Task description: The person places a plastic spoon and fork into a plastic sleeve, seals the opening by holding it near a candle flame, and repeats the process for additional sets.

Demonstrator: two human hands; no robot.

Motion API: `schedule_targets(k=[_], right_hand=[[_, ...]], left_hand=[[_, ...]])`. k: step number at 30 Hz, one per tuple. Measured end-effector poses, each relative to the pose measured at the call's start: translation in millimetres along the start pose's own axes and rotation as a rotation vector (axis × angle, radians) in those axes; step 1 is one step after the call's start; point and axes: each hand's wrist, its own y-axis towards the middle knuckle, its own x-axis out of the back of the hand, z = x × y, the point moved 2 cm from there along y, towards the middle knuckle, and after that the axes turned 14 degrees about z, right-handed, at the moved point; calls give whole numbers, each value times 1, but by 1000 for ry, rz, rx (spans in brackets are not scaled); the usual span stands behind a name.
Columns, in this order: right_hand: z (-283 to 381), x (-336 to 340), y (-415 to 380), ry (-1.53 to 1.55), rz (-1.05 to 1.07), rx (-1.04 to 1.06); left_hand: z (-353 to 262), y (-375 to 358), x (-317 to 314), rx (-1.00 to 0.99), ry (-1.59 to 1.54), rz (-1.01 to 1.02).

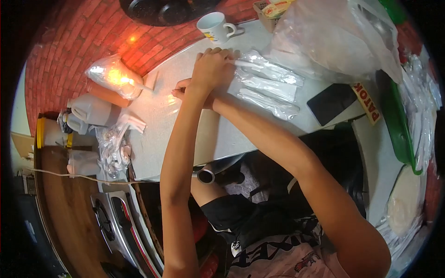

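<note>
My forearms cross over the pale table (185,153). My left hand (211,67) is on top, its fingers curled down at the near end of a clear plastic packet (269,67) with white contents. Two similar packets lie just below it, side by side, one of them a shiny wrapped packet (269,103). Under my left wrist, my right hand (183,89) points left with its fingertips pinched together; I cannot make out what is between them. To its left, a bright flame-like glow (119,78) shines by crumpled clear plastic, with a thin white stick (146,88) beside it.
A white mug (214,28) stands beyond my hands. On the right are a large plastic bag (324,39), a dark phone (331,103), a "PATOK" label (366,103) and a green tray (402,125). Jugs (95,109) and a bag of small pieces (113,148) sit left.
</note>
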Motion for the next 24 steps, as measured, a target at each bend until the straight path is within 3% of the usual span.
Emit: schedule_targets(k=[2,4,6,8,10,11,15,18,20,22,24], right_hand=[[-23,-12,8,-82,30,63],[-41,-20,19,-243,-90,190],[-20,-8,3,-447,-416,437],[-7,8,6,-392,-164,115],[-2,14,3,424,-76,-163],[9,17,1,708,-179,-128],[19,35,-2,964,-117,-198],[34,32,-6,679,-16,-232],[22,21,-3,563,58,-220],[21,11,-3,401,166,-152],[26,11,-5,361,173,-180]], left_hand=[[2,-17,16,55,40,-29],[5,-36,30,9,-107,-203],[1,-62,45,25,-141,-327],[-1,-92,60,38,-439,-514],[17,-123,58,99,-369,-560],[29,-137,51,144,-482,-549],[64,-196,33,333,-746,-410],[80,-218,24,450,-790,-377],[91,-228,14,514,-1085,-465],[107,-230,-6,435,-1253,-531],[112,-225,-18,237,-1720,-747]])
